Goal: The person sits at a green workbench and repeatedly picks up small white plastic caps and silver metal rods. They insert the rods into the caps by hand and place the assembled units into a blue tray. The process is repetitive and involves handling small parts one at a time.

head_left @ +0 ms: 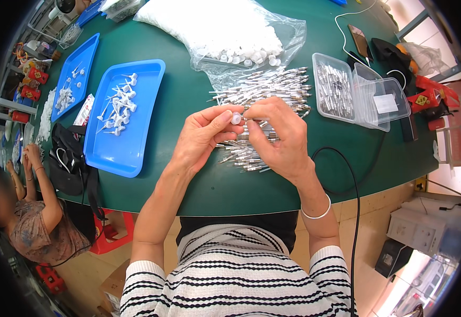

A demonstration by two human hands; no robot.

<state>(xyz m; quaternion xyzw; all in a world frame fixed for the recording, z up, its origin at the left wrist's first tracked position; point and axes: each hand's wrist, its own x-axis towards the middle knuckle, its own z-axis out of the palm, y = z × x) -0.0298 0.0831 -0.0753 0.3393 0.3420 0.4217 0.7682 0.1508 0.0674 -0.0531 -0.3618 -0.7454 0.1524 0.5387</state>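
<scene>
My left hand [200, 138] pinches a small white round plastic cap [235, 118] between thumb and fingertips. Against the cap's right side, my right hand [283, 141] has thumb and forefinger pressed together; a tiny thin end shows at the fingertips, too small to name. Both hands are over a heap of thin white-and-metal rods [264, 87], which spreads beyond and beneath them. Farther off, a large clear plastic bag [288, 31] spills many white caps like the held one. A blue tray [130, 164] on the left carries several caps with thin stems.
On the right, a clear plastic box [320, 108] holds more rods beside its lid [386, 103]. A phone [358, 41] with a cable lies behind. A black cable [358, 211] hangs over the table edge. At left are a second blue tray [90, 45], a black bag [64, 158] and a seated person.
</scene>
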